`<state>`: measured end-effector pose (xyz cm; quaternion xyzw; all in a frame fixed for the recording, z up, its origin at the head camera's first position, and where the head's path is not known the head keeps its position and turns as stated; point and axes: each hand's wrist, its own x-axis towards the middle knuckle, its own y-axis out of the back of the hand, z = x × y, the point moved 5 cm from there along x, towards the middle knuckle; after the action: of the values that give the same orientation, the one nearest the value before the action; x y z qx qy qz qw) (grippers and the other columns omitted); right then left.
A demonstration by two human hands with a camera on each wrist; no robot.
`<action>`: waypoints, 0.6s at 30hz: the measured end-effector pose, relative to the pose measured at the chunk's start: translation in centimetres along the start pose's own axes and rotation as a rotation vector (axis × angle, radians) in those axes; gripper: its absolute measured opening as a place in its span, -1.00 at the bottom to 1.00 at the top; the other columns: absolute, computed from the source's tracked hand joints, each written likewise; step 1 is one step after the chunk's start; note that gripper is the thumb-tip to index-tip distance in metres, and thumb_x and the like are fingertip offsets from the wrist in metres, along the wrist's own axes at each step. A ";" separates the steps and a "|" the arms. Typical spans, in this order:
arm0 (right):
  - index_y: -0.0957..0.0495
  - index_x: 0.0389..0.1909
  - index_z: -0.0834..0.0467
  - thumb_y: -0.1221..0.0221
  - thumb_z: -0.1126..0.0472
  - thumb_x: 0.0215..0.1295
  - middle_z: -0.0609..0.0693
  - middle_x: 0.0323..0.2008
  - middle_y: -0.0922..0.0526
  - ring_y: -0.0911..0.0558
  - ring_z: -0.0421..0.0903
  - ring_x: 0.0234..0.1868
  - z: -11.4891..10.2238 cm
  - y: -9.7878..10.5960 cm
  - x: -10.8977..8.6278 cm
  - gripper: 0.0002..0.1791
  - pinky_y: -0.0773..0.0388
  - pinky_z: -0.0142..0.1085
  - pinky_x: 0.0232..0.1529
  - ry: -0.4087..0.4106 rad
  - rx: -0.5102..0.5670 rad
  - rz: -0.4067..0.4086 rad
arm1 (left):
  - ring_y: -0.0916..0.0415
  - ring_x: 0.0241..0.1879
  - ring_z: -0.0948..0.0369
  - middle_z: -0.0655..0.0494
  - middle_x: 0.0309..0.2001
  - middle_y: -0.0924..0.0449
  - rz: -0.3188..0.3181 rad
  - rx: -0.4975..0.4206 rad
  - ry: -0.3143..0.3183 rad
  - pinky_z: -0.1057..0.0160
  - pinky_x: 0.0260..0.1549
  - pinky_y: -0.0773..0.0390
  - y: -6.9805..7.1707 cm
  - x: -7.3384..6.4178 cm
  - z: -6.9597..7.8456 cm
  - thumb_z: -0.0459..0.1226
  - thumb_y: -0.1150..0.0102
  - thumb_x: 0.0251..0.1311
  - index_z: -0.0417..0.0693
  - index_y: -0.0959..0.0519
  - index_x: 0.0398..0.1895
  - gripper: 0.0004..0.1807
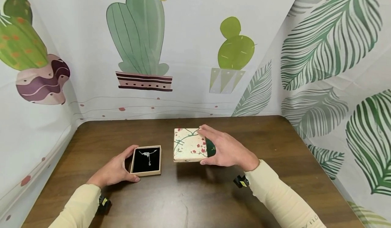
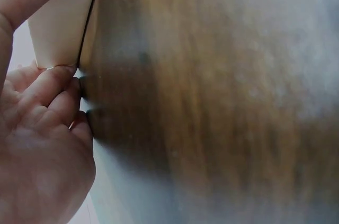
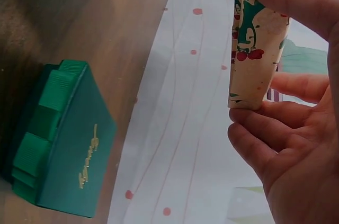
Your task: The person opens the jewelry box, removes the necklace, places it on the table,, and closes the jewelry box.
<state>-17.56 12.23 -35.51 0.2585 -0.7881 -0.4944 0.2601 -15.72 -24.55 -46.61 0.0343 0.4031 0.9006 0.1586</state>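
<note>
In the head view my left hand grips a small jewelry box base by its left side, thumb at the near corner and fingers at the far one. A silver necklace lies on its black lining. To the right, my right hand holds the cream, floral-patterned box lid above the table, thumb on the near edge and fingers on the far edge. The right wrist view shows the lid from its side. Behind it, a green box with gold lettering is mostly hidden from the head camera.
The brown wooden table has rounded far corners. A white cloth printed with cacti and leaves hangs behind and beside it. Wrist cameras are strapped at both sleeves, the right one low over the tabletop.
</note>
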 end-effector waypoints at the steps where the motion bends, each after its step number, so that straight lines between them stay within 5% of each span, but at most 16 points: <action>1: -0.39 0.45 0.16 -0.55 -0.12 0.04 0.09 0.51 -0.40 -0.63 0.07 0.28 0.1 -0.1 0.0 -0.02 -0.59 -0.05 0.30 -0.003 -0.001 0.000 | -0.52 -0.02 0.17 0.08 0.25 -0.64 -0.001 -0.002 0.005 0.07 0.10 -0.47 0.0 0.0 0.0 -0.01 -0.78 -0.36 0.12 -0.26 0.49 0.23; 13: -0.38 0.47 0.14 -0.57 -0.09 0.03 0.16 0.54 -0.36 -0.38 0.09 0.56 1.2 -1.5 -0.2 0.00 -0.51 0.01 0.41 -0.048 0.002 -0.005 | -0.51 -0.01 0.18 0.08 0.27 -0.62 -0.017 -0.022 0.007 0.17 0.08 -0.46 0.0 0.0 0.1 -0.01 -0.77 -0.34 0.13 -0.25 0.49 0.22; 18: -0.37 0.48 0.13 -0.58 -0.09 0.02 0.17 0.54 -0.36 -0.53 0.12 0.44 1.6 -2.3 -0.2 0.01 -0.55 -0.01 0.36 -0.049 0.003 -0.012 | -0.50 0.00 0.16 0.07 0.28 -0.61 -0.019 -0.023 0.008 0.14 0.09 -0.46 0.0 0.1 0.1 -0.01 -0.77 -0.34 0.12 -0.25 0.49 0.22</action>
<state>-18.12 12.55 -38.21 0.2514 -0.7934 -0.5011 0.2372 -15.76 -24.48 -46.52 0.0250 0.3935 0.9039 0.1660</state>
